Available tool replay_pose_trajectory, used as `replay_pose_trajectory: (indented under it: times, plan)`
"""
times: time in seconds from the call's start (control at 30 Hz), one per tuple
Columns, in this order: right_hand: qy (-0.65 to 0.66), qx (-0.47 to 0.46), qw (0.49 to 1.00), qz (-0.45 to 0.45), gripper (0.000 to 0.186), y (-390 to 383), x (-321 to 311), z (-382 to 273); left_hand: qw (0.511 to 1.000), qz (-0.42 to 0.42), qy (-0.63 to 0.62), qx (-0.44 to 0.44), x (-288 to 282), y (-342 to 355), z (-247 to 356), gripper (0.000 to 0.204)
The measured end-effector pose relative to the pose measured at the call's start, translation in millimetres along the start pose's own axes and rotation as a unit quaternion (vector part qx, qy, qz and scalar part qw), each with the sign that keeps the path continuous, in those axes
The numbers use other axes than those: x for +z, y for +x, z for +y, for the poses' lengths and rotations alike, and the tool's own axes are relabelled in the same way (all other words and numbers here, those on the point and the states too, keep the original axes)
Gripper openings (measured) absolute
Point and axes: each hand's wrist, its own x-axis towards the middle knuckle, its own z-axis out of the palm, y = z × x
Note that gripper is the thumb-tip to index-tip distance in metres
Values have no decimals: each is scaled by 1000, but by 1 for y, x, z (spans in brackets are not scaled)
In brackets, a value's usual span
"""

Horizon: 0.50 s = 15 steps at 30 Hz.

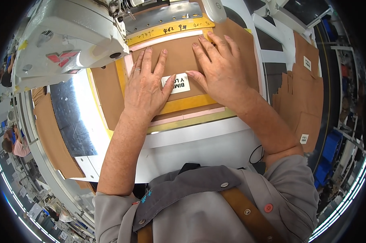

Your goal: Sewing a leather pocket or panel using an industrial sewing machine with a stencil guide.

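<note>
Both hands rest flat on a brown fabric panel point(179, 62) lying in a yellow-edged sewing template point(189, 103). My left hand point(144, 85) is open, its fingers pointing away from me over the panel's left part. To the right, my right hand point(221, 67) is open too, fingers spread, with fingertips near the template's far edge. A white printed label point(183, 84) sits on the panel between the two hands, and my left thumb covers part of it. White and pale pink strips run along the template's edges.
A large white sewing machine head point(69, 36) stands at the far left. Cut brown pieces point(300, 97) with white labels lie stacked at the right, and more brown fabric point(57, 133) lies at the left. Blue bins point(332, 146) stand farther right. Other people sit at the far left.
</note>
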Motion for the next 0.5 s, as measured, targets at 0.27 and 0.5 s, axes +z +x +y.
replay_pose_trajectory:
  times: [0.27,0.5]
  plan:
    - [-14,-3,999,-32,64,11,-2,-4,1000,-6,20,3,1,0,1,62]
    - [61,-43,997,-20,56,20,12,-19,999,26,27,23,6,-1,0,63]
